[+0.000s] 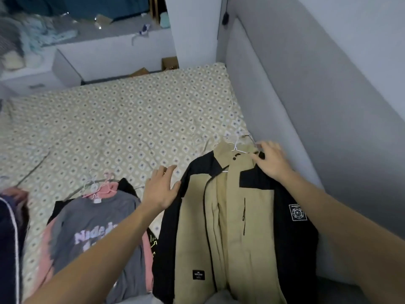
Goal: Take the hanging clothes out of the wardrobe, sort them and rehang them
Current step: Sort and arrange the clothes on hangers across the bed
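**Head view: jacket laid out on the bed**

Head view of a patterned bed (122, 119). A tan-and-black jacket (236, 216), on a white hanger (237, 148), lies at the bed's right side beside a grey padded wall (295, 95). The left hand (161, 188) rests flat, fingers spread, on the jacket's black shoulder. The right hand (272, 160) lies fingers down on the collar; whether it pinches the fabric cannot be told. Left of the jacket lie a grey printed top (96, 233) and a pink garment (107, 189), also on hangers.
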